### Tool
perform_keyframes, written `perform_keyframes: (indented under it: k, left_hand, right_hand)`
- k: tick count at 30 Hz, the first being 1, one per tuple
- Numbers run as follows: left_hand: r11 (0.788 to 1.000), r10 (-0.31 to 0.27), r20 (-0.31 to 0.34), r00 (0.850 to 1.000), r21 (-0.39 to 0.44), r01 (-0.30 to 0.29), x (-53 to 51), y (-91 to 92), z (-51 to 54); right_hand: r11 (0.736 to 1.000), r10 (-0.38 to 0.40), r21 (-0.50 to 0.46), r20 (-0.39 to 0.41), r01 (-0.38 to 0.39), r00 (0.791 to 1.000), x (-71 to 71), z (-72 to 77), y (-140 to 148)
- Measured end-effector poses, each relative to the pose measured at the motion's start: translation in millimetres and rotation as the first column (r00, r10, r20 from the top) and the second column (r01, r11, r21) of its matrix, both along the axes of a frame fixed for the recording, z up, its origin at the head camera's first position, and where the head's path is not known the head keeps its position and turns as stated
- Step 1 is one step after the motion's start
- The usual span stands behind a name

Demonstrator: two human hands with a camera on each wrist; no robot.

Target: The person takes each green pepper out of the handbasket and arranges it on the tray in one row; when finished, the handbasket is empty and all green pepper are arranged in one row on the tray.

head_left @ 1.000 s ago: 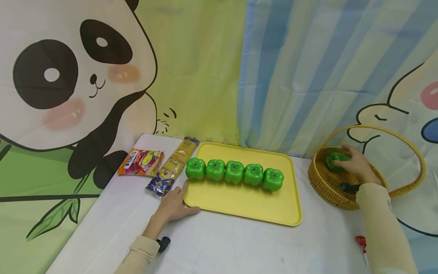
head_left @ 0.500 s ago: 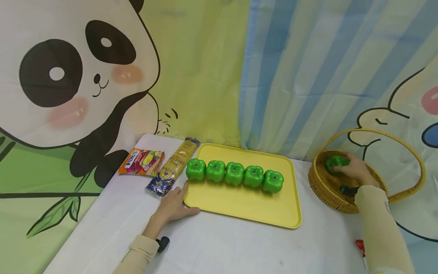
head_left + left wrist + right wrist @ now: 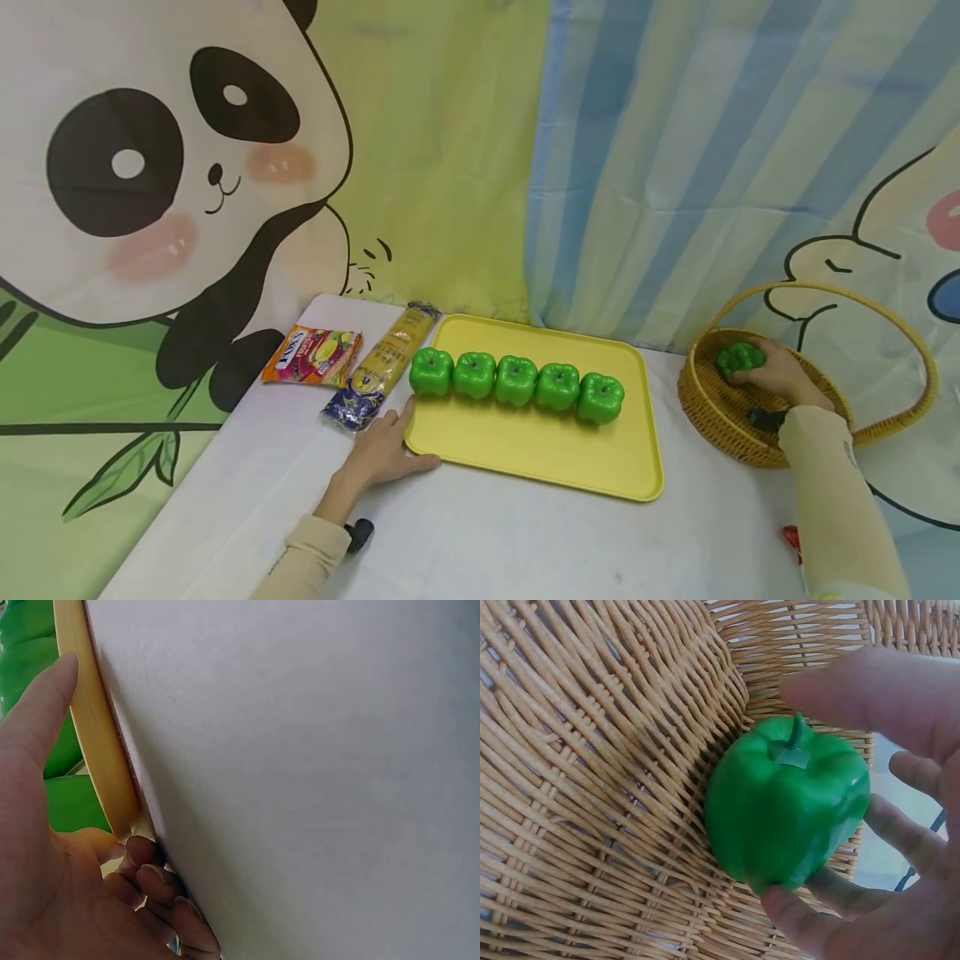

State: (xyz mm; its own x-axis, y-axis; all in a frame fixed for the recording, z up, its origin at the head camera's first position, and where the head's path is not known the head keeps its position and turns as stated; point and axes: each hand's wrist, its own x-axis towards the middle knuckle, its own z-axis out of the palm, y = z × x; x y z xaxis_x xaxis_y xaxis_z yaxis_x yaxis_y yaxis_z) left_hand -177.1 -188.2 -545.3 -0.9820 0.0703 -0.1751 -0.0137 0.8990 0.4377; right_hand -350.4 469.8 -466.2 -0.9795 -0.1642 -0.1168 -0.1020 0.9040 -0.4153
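Note:
My left hand (image 3: 380, 448) lies spread at the near left corner of the yellow tray (image 3: 525, 442). Its thumb (image 3: 49, 701) runs along the tray's outer edge. On the tray several green bell peppers (image 3: 516, 381) stand in a row, stems up. My right hand (image 3: 783, 373) reaches into a wicker basket (image 3: 723, 421). There its fingers (image 3: 900, 832) spread around another green bell pepper (image 3: 784, 799), touching its lower side. The thumb hovers by the stem and seems apart from it. The pepper rests against the woven wall, tilted.
An orange sweets packet (image 3: 312, 356) and a long pasta packet (image 3: 385, 364) lie left of the tray. The basket's tall handle (image 3: 903, 333) arches up beside my right forearm. A red-wrapped lollipop (image 3: 792, 536) lies partly under that sleeve. Printed cloth hangs behind the table.
The head view has shifted slightly. My right hand has drawn a little back toward the wrist side, so more of the basket pepper shows. My left hand stays put.

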Motion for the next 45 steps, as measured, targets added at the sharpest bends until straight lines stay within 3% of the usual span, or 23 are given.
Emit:
perform_keyframes:
  k: [6, 14, 20, 35, 45]
  left_hand:
    - [1.0, -0.004, 0.013, 1.0, 0.001, 0.004, 1.2, 1.4, -2.1]
    - [1.0, -0.004, 0.014, 1.0, 0.007, 0.004, 2.1, 1.9, -2.5]
    - [1.0, -0.005, 0.018, 1.0, 0.007, 0.005, 0.3, 1.3, -1.5]
    - [1.0, -0.007, 0.006, 1.0, -0.007, 0.007, -2.8, 0.6, -0.6]
    - [1.0, -0.007, 0.002, 1.0, -0.008, 0.007, -2.0, 0.2, -0.9]
  right_hand:
    - [0.999, 0.037, 0.019, -0.047, -0.037, 0.998, 2.3, -10.0, 6]
    - [0.998, 0.006, 0.06, -0.034, -0.004, 0.999, 0.7, -13.3, 10]
    - [0.997, -0.034, 0.067, 0.011, 0.034, 0.999, -1.1, -11.4, 10]
    - [0.992, 0.007, 0.128, -0.089, 0.004, 0.996, -4.3, -5.1, 4]
    - [0.989, -0.065, 0.132, -0.068, 0.074, 0.996, 2.2, -1.6, 4]
